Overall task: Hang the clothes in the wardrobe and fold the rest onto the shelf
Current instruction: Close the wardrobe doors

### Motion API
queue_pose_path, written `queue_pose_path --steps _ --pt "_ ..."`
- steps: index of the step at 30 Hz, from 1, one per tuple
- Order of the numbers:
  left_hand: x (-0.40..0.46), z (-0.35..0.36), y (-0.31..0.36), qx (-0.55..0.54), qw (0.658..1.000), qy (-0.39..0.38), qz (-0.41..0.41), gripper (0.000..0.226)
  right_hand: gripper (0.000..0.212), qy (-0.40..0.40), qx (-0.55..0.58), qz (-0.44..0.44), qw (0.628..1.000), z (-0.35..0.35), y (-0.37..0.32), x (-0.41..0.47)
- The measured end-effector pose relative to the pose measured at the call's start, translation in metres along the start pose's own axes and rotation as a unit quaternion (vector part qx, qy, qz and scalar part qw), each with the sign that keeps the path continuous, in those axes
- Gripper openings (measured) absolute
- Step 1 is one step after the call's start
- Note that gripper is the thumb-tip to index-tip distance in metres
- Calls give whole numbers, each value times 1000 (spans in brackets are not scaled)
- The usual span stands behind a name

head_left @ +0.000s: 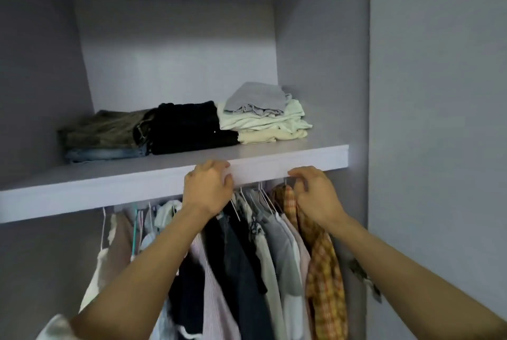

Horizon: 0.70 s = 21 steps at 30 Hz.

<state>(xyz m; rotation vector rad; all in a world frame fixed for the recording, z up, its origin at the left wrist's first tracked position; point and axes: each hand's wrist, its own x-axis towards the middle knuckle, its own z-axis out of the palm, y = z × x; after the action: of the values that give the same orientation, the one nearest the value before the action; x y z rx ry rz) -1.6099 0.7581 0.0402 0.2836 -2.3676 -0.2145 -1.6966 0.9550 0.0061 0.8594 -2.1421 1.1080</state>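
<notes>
Plaid shirt hangs far right under shelf, on hanger. R hand fingers curled, pinching its collar/hook area. L hand fingers bent, loosely spread at shelf front edge w/ nothing seen held. Other hung garments between forearms. Folded stacks on shelf above.

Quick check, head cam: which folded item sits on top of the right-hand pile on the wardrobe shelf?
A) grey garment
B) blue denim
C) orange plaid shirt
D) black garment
A: the folded grey garment tops the right-hand pile, over the pale mint-white folded clothes on the lilac-grey shelf.
</notes>
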Motion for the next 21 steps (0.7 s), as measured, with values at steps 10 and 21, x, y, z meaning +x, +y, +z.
queue_pose_path --steps 10,21 --pt "-160 -17 119 -191 978 2 79 35 30 102 -41 -76 991 -149 -25 -168" --pt "-194 -43 312 -206 946 23 248 51 49 306 -126 -25 943 -313 20 -231"
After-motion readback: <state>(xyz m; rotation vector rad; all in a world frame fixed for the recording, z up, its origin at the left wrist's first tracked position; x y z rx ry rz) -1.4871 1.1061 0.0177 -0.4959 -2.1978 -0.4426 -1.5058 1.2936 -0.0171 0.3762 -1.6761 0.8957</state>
